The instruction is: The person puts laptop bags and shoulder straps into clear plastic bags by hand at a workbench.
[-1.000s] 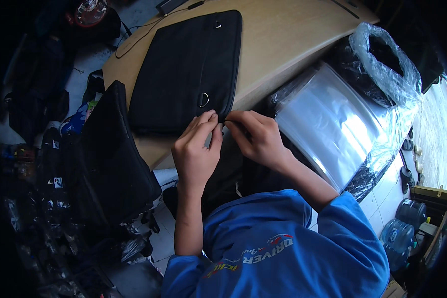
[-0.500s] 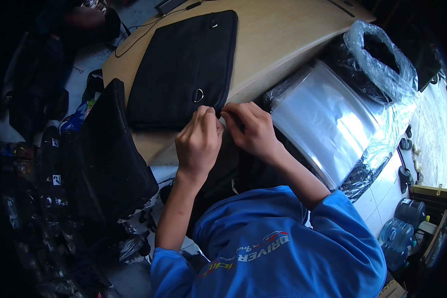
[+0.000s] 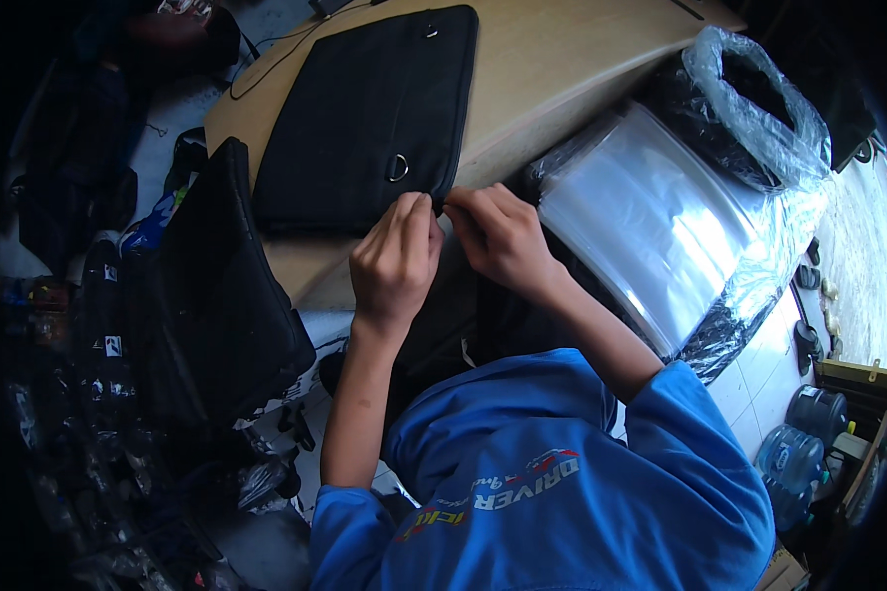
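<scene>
Left fingers (image 3: 404, 219) and right fingers (image 3: 475, 205), each set pinched together, at the black case (image 3: 360, 123)'s near right corner, contact hidden

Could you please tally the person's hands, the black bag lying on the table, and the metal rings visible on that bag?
Left hand and right hand: 2
Black bag: 1
Lower metal ring and upper metal ring: 2
Total: 5

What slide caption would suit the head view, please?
Left hand and right hand close together at one corner of a black case on a tan table.
</scene>
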Motion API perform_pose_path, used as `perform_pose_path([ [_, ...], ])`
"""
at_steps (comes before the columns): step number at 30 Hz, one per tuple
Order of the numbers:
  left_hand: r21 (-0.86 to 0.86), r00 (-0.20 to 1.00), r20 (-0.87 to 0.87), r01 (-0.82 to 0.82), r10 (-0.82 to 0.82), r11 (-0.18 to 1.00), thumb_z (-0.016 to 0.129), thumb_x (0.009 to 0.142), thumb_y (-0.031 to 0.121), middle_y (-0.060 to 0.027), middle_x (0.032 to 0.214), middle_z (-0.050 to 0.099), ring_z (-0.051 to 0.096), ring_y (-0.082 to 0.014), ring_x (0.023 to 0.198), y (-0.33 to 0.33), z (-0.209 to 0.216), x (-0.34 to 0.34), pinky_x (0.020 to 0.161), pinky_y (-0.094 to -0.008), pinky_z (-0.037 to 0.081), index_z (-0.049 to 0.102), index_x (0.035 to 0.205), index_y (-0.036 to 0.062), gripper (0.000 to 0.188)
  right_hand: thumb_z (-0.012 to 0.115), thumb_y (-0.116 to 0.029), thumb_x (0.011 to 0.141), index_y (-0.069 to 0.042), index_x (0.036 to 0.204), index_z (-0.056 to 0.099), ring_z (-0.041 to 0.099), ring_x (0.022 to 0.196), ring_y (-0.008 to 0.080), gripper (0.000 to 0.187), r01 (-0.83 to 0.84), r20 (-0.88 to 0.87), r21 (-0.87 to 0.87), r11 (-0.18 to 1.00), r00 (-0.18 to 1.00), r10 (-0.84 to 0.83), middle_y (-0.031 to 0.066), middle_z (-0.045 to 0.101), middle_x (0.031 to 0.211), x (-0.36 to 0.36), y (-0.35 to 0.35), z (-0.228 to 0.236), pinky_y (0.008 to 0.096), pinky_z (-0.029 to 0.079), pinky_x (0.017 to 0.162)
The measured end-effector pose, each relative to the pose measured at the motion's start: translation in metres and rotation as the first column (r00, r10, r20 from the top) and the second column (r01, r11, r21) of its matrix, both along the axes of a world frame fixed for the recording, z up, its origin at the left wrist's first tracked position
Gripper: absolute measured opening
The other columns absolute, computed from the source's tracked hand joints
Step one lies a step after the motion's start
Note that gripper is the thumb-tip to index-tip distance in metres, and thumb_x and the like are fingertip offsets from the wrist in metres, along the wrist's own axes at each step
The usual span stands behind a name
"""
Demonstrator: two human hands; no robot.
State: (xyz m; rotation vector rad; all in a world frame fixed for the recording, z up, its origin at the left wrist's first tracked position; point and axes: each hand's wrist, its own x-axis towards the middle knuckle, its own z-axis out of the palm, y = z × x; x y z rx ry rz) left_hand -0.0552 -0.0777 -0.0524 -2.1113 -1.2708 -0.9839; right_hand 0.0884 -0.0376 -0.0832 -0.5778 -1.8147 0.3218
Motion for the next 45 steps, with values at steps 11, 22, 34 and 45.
perform_pose_path([
  [11, -0.042, 0.982, 0.19, 0.027, -0.019, 0.999, 0.064, 0.075, -0.006, -0.0139, 0.086, 0.067, 0.068, -0.0272, 0.074, -0.002, 0.004, -0.002, 0.063, -0.0322, 0.055, 0.062, 0.089, -0.0033, 0.014, 0.065, -0.001, 0.077, -0.003, 0.091, 0.058, 0.057, 0.061, 0.0264, 0.016, 0.167, -0.095, -0.01, 0.986, 0.981, -0.167, 0.0092, 0.059, 0.069, -0.016, -0.003, -0.008, 0.0349, 0.044, 0.057],
  [22, -0.702, 0.963, -0.22, -0.267, 0.156, 0.66, 0.066, 0.064, 0.016, -0.0205, 0.061, 0.063, 0.066, -0.0299, 0.06, 0.09, 0.056, 0.016, 0.057, -0.0334, 0.053, 0.064, 0.07, -0.0039, 0.021, 0.067, 0.001, 0.075, -0.002, 0.09, 0.059, 0.054, 0.057, 0.0238, 0.017, 0.192, -0.094, -0.048, 0.98, 0.976, -0.196, 0.0093, 0.058, 0.069, -0.023, -0.02, -0.015, 0.0333, 0.044, 0.052],
  [34, -0.769, 0.994, 0.042, -0.032, 0.101, 0.639, 0.069, 0.07, 0.013, -0.0159, 0.066, 0.063, 0.064, -0.0236, 0.061, 0.085, 0.054, 0.003, 0.059, -0.0319, 0.051, 0.063, 0.076, -0.0046, 0.019, 0.066, 0.0, 0.077, -0.003, 0.09, 0.06, 0.056, 0.061, 0.0257, 0.015, 0.126, 0.012, -0.028, 0.992, 0.992, -0.126, 0.0096, 0.061, 0.075, -0.002, -0.001, -0.013, 0.0347, 0.044, 0.057],
  [45, -0.323, 0.983, 0.116, 0.173, -0.142, 0.931, 0.066, 0.078, 0.006, -0.0106, 0.086, 0.058, 0.058, -0.0264, 0.083, 0.015, 0.015, -0.007, 0.072, -0.0364, 0.046, 0.064, 0.094, 0.0009, 0.017, 0.063, -0.003, 0.08, -0.002, 0.093, 0.058, 0.059, 0.066, 0.0298, 0.014, 0.041, -0.037, -0.121, 0.992, 0.998, -0.046, 0.0132, 0.059, 0.073, 0.002, -0.008, -0.02, 0.0376, 0.047, 0.059],
])
